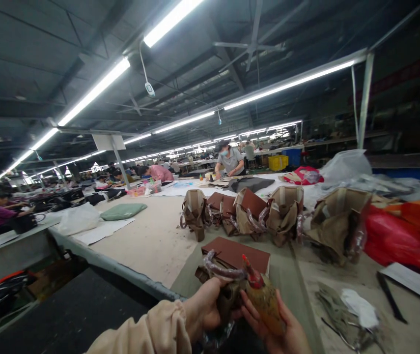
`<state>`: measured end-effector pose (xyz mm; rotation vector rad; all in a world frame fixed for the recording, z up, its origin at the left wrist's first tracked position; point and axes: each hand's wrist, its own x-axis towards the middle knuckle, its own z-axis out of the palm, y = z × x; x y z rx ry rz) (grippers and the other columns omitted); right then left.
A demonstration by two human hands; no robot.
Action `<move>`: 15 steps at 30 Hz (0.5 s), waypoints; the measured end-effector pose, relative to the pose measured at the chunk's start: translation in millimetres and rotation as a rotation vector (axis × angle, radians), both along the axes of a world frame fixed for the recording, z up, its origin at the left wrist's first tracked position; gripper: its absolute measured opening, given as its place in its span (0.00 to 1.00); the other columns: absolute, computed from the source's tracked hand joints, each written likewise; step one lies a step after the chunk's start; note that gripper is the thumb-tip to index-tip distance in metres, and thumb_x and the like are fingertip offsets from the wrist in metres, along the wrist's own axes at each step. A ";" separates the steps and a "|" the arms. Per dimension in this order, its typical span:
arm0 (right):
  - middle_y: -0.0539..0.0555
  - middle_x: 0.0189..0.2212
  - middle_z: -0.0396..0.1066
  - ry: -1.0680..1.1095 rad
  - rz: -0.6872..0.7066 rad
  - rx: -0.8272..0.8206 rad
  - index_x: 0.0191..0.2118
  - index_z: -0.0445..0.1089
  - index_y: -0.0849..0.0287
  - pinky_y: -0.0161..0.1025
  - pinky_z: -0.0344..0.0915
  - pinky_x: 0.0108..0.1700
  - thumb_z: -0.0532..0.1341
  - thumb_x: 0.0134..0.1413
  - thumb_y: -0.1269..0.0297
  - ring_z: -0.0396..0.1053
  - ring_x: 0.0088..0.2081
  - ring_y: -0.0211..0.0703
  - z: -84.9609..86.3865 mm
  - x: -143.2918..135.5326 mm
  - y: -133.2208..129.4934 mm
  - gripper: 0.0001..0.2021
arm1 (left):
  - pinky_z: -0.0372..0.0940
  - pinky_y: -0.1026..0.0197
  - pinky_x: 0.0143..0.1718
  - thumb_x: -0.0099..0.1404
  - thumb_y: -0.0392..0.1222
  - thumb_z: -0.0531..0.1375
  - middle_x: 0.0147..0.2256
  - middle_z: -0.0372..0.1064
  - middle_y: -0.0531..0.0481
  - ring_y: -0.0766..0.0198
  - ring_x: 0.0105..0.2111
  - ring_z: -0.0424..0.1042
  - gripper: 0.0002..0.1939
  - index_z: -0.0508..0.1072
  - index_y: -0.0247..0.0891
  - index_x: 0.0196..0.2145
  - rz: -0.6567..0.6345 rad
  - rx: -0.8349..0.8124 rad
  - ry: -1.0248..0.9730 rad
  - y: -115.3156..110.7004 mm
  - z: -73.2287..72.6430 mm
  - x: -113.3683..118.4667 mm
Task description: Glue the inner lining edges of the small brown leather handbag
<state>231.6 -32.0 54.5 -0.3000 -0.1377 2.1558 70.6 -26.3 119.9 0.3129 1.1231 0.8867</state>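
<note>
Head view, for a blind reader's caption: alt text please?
Two hands work at a table: the left hand grips a brown bag, the right hand holds a red-tipped glue bottle. More bags stand behind.

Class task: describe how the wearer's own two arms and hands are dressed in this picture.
The left hand is bare, coming from a loose cream fabric sleeve gathered at the wrist. The right hand is bare too; no sleeve, glove or jewellery shows on it.
</note>
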 end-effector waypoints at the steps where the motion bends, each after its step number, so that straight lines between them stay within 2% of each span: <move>1: 0.58 0.43 0.76 -0.010 0.020 0.004 0.41 0.76 0.58 0.49 0.66 0.50 0.71 0.41 0.51 0.74 0.44 0.53 -1.9 0.8 1.3 0.21 | 0.65 0.64 0.20 0.63 0.46 0.53 0.22 0.70 0.45 0.63 0.20 0.71 0.16 0.72 0.29 0.31 -0.064 -0.018 0.045 -1.1 -0.8 -2.7; 4: 0.58 0.39 0.77 -0.082 0.058 -0.017 0.39 0.76 0.60 0.46 0.69 0.44 0.72 0.39 0.51 0.75 0.41 0.52 -4.2 1.0 2.6 0.22 | 0.58 0.65 0.15 0.62 0.50 0.55 0.21 0.68 0.46 0.64 0.16 0.67 0.17 0.72 0.31 0.32 -0.230 0.011 0.248 -6.8 -2.7 -10.2; 6: 0.57 0.36 0.78 -0.142 0.060 -0.049 0.38 0.76 0.60 0.43 0.71 0.40 0.71 0.41 0.52 0.76 0.38 0.50 -2.4 -0.6 0.2 0.20 | 0.63 0.62 0.21 0.58 0.50 0.60 0.26 0.72 0.45 0.61 0.20 0.69 0.15 0.73 0.35 0.37 -0.231 0.215 0.464 -12.5 -1.3 -15.2; 8: 0.56 0.35 0.78 -0.183 0.066 -0.065 0.39 0.76 0.60 0.41 0.71 0.37 0.70 0.44 0.53 0.76 0.36 0.49 1.2 -2.9 -3.8 0.18 | 0.68 0.56 0.35 0.55 0.50 0.64 0.34 0.74 0.44 0.55 0.31 0.73 0.16 0.75 0.39 0.38 -0.203 0.514 0.752 -19.0 2.8 -20.2; 10: 0.57 0.35 0.78 -0.182 0.071 -0.070 0.39 0.75 0.60 0.40 0.71 0.34 0.69 0.44 0.55 0.76 0.36 0.49 4.4 -5.1 -7.3 0.17 | 0.63 0.51 0.48 0.55 0.53 0.64 0.37 0.74 0.43 0.49 0.41 0.72 0.16 0.77 0.41 0.36 -0.169 0.761 1.047 -25.4 7.7 -24.2; 13: 0.54 0.34 0.78 -0.136 0.023 -0.082 0.36 0.76 0.57 0.39 0.71 0.34 0.71 0.40 0.58 0.76 0.35 0.48 5.4 -6.7 -8.2 0.15 | 0.59 0.46 0.52 0.57 0.52 0.62 0.37 0.72 0.40 0.44 0.44 0.69 0.15 0.77 0.40 0.36 -0.125 0.951 1.345 -35.7 9.7 -27.7; 15: 0.51 0.32 0.78 -0.127 -0.023 -0.069 0.33 0.76 0.55 0.39 0.71 0.35 0.72 0.37 0.59 0.76 0.35 0.46 4.1 -6.5 -5.8 0.13 | 0.60 0.46 0.51 0.59 0.49 0.61 0.39 0.70 0.38 0.45 0.45 0.68 0.12 0.74 0.39 0.36 -0.124 1.086 1.420 -43.6 4.0 -30.4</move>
